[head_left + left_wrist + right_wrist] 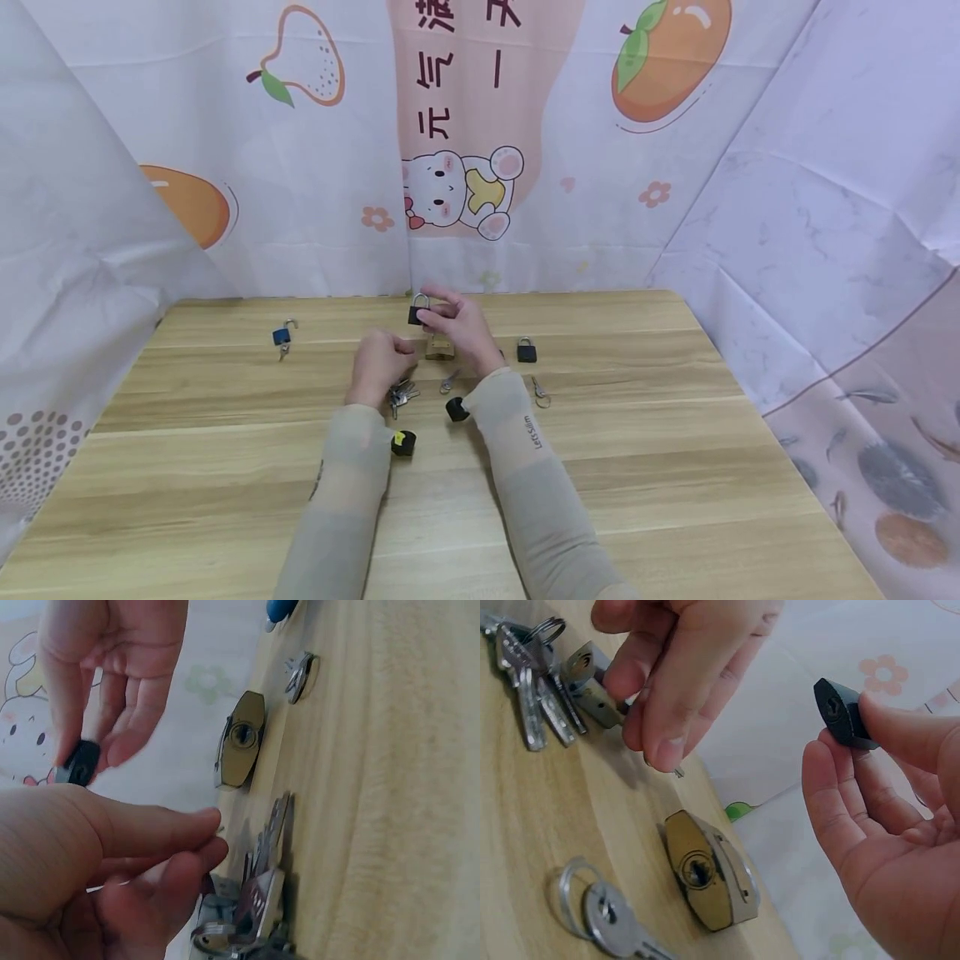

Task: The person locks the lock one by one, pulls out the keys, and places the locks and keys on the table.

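My right hand (463, 329) holds a small black padlock (844, 712) between thumb and fingers, above the table's far edge. Its shackle points up in the head view, and its keyhole end faces the right wrist camera. Beside it, my left hand (381, 362) pinches a small key (679, 772), of which only a metal tip shows. A brass padlock (241, 739) stands on the table between the hands, keyhole toward me. Close below the left hand lies a bunch of keys (402, 396). Another padlock (592, 684), partly hidden by the left hand, appears in the right wrist view.
On the wooden table (247, 483), a blue padlock (281, 336) with its shackle up and keys attached lies at left. To the right are a black padlock (527, 350) and a ringed key (540, 390). Another ringed key (611, 919) lies before the brass padlock. A printed curtain (315, 208) hangs behind.
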A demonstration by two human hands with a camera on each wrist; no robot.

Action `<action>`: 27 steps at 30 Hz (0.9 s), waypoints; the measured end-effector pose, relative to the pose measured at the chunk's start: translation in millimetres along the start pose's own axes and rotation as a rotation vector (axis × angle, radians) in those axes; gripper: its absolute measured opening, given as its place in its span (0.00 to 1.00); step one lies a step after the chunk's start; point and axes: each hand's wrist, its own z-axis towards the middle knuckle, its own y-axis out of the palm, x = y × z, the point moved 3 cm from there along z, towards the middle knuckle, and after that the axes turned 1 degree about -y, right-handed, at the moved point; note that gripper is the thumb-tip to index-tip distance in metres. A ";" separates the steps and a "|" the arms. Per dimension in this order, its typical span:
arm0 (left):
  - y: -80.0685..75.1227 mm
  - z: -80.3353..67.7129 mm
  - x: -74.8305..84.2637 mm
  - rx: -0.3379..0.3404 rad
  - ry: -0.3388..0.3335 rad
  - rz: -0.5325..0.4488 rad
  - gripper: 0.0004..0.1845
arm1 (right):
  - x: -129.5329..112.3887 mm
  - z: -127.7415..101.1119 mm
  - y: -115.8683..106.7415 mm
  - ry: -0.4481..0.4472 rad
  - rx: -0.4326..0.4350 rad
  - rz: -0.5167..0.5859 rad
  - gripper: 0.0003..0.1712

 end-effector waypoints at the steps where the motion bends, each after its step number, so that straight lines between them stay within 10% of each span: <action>1: 0.7 0.3 0.1 0.008 -0.004 0.026 0.05 | 1.3 0.1 0.8 0.006 -0.008 -0.010 0.25; 13: 5.5 5.8 -3.1 0.042 -0.010 0.127 0.15 | 12.4 4.2 6.3 0.060 -0.019 -0.103 0.27; 27: -12.5 13.9 -5.6 0.013 0.042 -0.300 0.16 | 20.6 17.5 15.1 0.099 0.032 -0.236 0.26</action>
